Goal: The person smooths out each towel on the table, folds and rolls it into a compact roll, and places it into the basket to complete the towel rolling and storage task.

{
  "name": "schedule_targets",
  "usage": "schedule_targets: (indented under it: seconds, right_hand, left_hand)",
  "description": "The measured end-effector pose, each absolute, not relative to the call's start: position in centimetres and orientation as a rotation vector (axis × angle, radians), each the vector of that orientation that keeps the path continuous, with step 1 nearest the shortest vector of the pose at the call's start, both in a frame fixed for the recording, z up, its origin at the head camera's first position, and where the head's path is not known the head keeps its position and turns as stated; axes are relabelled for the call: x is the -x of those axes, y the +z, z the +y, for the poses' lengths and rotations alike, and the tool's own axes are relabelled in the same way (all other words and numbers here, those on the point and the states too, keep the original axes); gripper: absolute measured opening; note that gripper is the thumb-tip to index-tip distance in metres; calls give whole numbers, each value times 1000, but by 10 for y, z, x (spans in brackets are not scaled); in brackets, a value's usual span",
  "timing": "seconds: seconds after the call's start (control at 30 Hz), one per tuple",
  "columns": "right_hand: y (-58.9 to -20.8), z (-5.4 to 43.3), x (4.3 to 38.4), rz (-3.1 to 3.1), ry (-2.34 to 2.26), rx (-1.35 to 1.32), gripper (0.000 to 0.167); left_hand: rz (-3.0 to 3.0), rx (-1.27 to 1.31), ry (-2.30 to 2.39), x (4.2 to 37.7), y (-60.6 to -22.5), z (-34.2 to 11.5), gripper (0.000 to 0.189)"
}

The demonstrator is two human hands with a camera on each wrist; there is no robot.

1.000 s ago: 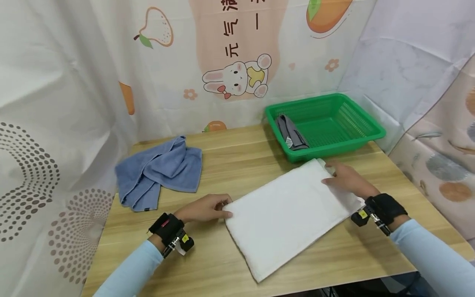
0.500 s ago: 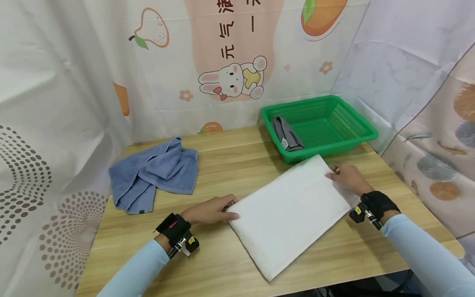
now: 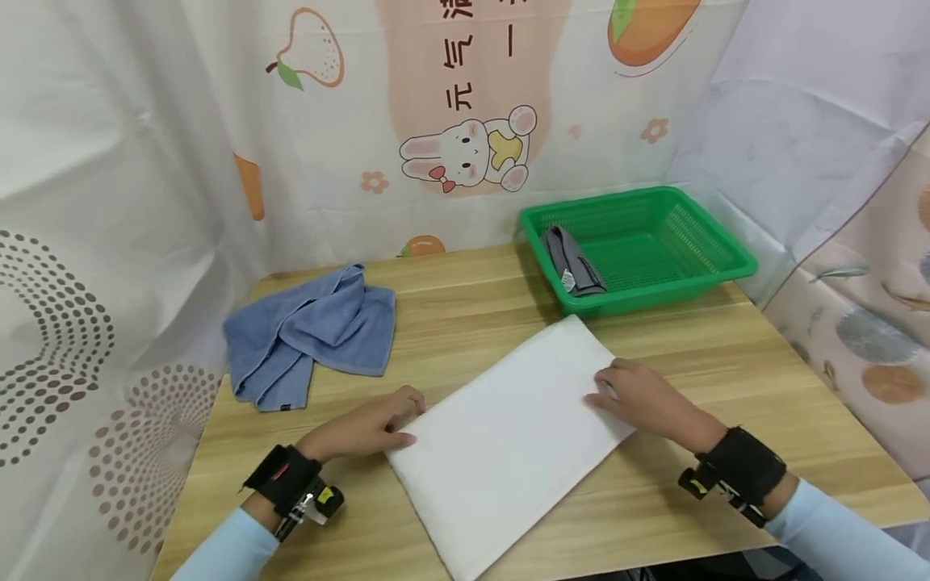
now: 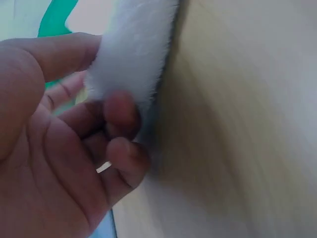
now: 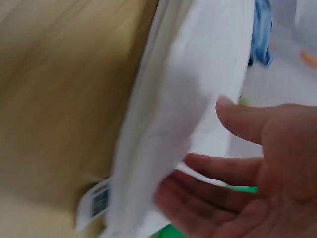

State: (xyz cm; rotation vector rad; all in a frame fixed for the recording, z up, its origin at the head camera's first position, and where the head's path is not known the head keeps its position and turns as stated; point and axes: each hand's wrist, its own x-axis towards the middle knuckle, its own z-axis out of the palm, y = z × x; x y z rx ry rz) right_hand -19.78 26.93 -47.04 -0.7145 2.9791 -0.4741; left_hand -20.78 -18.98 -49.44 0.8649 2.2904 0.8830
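A white folded towel (image 3: pixel 512 444) lies slantwise on the wooden table, its layered edge visible in the right wrist view. My left hand (image 3: pixel 366 424) holds its left corner, thumb on top and fingers (image 4: pixel 124 116) curled at the edge. At the opposite short edge is my right hand (image 3: pixel 647 403). In the right wrist view its thumb stands well apart from its fingers (image 5: pixel 188 198), which touch the towel's side. A printed label (image 5: pixel 96 203) sticks out from the towel's underside there.
A crumpled blue towel (image 3: pixel 312 335) lies at the table's back left. The green basket (image 3: pixel 647 303) stands at the back right, holding a folded grey cloth (image 3: pixel 570 262). Printed curtains (image 3: pixel 320 218) close off the back and sides. The table's front edge (image 3: pixel 654 561) is near the towel's lowest corner.
The white towel has shifted left and nearer the front edge, away from the basket. My left hand moved with it; my right hand came down along the short edge from the far corner.
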Motion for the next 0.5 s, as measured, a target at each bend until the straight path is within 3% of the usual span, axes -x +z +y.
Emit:
schedule_targets:
  seconds: [0.17, 0.23, 0.33, 0.5]
  right_hand:
    - [-452, 213, 217, 2630, -409, 730, 77]
    - [-454, 196, 235, 2533, -383, 753, 85]
    - [-460, 172, 263, 2526, -284, 842, 77]
    - [-467, 127, 301, 2633, -82, 884, 55]
  left_hand:
    - [2188, -870, 913, 193, -486, -223, 30]
    - [2175, -883, 900, 187, -485, -225, 26]
    - [2321, -994, 739, 180, -485, -217, 28]
    - [2631, -1259, 289, 172, -481, -191, 56]
